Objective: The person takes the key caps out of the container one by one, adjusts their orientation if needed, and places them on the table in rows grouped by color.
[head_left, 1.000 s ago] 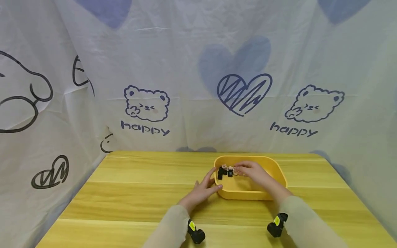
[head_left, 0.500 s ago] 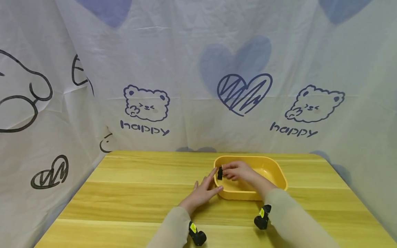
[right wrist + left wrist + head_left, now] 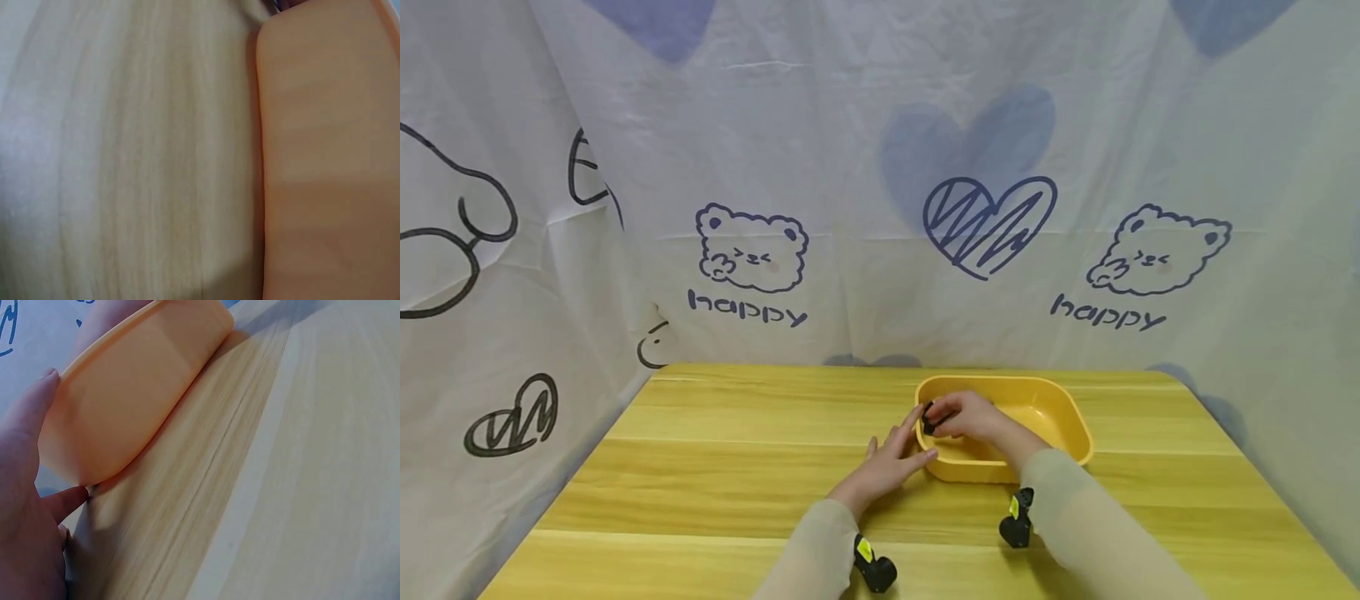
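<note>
A yellow plastic tray (image 3: 1037, 382) with rounded corners sits on the wooden table. My left hand (image 3: 883, 467) lies against the tray's left end, fingers spread and fairly straight; in the left wrist view one digit reaches up to the rim of the tray (image 3: 131, 406) and another touches low on its wall. Inside the tray, my right hand (image 3: 973, 418) bends its fingers at the left end and pinches a small black block (image 3: 928, 421). The hand covers most of what lies beneath it. The right wrist view shows only the tray's outer wall (image 3: 331, 156) and tabletop.
The wooden table (image 3: 715, 467) reaches out around the tray. A white cloth (image 3: 865, 283) with bear and heart drawings hangs behind it and along the sides. A black wrist camera (image 3: 876, 567) sits on the left sleeve and another wrist camera (image 3: 1017, 518) on the right.
My right hand has moved left inside the tray, covering the black and pale blocks that showed earlier. My left hand has stayed at the tray's left end.
</note>
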### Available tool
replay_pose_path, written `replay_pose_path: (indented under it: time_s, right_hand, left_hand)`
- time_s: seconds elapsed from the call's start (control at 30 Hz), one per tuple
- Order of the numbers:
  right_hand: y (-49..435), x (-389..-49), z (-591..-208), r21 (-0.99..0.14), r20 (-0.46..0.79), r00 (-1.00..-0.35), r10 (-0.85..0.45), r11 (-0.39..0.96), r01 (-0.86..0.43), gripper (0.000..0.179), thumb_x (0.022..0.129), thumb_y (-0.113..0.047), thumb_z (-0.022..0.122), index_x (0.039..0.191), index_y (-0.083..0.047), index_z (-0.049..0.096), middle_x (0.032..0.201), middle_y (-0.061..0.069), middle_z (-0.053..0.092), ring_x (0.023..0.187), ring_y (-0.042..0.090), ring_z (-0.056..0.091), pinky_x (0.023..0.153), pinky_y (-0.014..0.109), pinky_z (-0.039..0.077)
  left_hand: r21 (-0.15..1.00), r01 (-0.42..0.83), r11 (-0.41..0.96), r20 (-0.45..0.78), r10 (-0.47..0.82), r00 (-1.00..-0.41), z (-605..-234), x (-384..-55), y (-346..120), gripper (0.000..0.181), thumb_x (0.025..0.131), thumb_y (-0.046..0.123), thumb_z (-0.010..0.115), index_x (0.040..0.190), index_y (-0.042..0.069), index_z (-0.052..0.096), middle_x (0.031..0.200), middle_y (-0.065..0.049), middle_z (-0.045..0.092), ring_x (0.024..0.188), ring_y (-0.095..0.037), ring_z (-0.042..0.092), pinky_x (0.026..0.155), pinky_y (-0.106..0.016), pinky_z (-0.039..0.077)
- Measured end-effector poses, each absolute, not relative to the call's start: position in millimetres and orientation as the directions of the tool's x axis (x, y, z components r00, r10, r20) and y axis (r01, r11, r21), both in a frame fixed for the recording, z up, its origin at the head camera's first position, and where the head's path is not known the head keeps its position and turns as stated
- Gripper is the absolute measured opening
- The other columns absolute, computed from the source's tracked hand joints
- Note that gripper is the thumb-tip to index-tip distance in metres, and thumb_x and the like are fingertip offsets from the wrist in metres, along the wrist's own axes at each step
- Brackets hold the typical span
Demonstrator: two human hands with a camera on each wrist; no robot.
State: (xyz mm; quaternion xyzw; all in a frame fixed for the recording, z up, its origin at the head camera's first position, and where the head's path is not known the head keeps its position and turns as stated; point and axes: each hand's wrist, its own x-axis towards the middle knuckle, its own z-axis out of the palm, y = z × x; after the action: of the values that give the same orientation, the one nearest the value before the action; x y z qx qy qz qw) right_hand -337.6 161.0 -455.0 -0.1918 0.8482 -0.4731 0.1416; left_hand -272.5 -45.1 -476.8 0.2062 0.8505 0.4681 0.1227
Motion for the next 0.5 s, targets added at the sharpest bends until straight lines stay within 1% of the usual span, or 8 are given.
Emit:
replay_pose_path:
  time_s: [0.1, 0.2, 0.33, 0.37, 0.5]
  right_hand:
    - [159.7, -336.6, -455.9, -0.845, -0.036, -0.876, -0.481, 0.482, -0.23, 0.027, 0.082, 0.005, 0.073, 0.108, 0.007, 0.069, 0.105, 0.017, 0.07, 0.091, 0.021, 0.063, 0.073, 0.03, 0.053]
    - [158.6, -336.2, -457.4, -0.828, -0.023, -0.861, -0.508, 0.492, -0.268, 0.025, 0.08, 0.008, 0.073, 0.104, 0.007, 0.071, 0.099, 0.015, 0.07, 0.089, 0.022, 0.064, 0.075, 0.03, 0.054]
    - [157.4, -336.3, -458.6, -0.786, -0.023, -0.842, -0.539, 0.53, -0.317, 0.024, 0.077, 0.01, 0.074, 0.099, 0.003, 0.073, 0.09, 0.008, 0.071, 0.083, 0.018, 0.064, 0.073, 0.028, 0.054]
    - [157.2, -336.3, -458.6, -0.776, -0.023, -0.84, -0.542, 0.539, -0.327, 0.023, 0.076, 0.01, 0.074, 0.098, 0.002, 0.073, 0.089, 0.007, 0.07, 0.082, 0.017, 0.064, 0.072, 0.029, 0.054]
    - [157.6, -335.0, -458.1, -0.773, -0.023, -0.848, -0.529, 0.548, -0.321, 0.023, 0.077, 0.008, 0.075, 0.099, -0.001, 0.074, 0.089, 0.003, 0.07, 0.082, 0.014, 0.063, 0.073, 0.028, 0.054]
  left_hand:
    - [0.848, 0.236, 0.474, -0.016, 0.468, -0.884, -478.0, -273.0, -44.9, 0.076, 0.097, 0.056, 0.05, 0.158, 0.034, 0.011, 0.16, -0.009, 0.021, 0.146, -0.037, 0.009, 0.112, -0.059, -0.007]
    - [0.85, 0.234, 0.473, -0.017, 0.468, -0.884, -478.9, -272.6, -44.7, 0.076, 0.096, 0.056, 0.05, 0.158, 0.033, 0.011, 0.159, -0.009, 0.023, 0.146, -0.037, 0.009, 0.112, -0.059, -0.008]
    - [0.85, 0.234, 0.471, -0.015, 0.466, -0.884, -478.8, -271.4, -44.5, 0.077, 0.097, 0.056, 0.05, 0.158, 0.032, 0.011, 0.158, -0.01, 0.025, 0.146, -0.038, 0.009, 0.112, -0.06, -0.008]
    - [0.852, 0.231, 0.469, -0.017, 0.466, -0.884, -478.5, -271.2, -44.5, 0.077, 0.097, 0.056, 0.051, 0.158, 0.032, 0.011, 0.159, -0.01, 0.023, 0.146, -0.038, 0.009, 0.112, -0.059, -0.009]
    - [0.852, 0.232, 0.469, -0.017, 0.468, -0.884, -477.9, -271.1, -44.2, 0.077, 0.096, 0.056, 0.05, 0.158, 0.033, 0.01, 0.158, -0.008, 0.026, 0.146, -0.036, 0.008, 0.112, -0.059, -0.01]
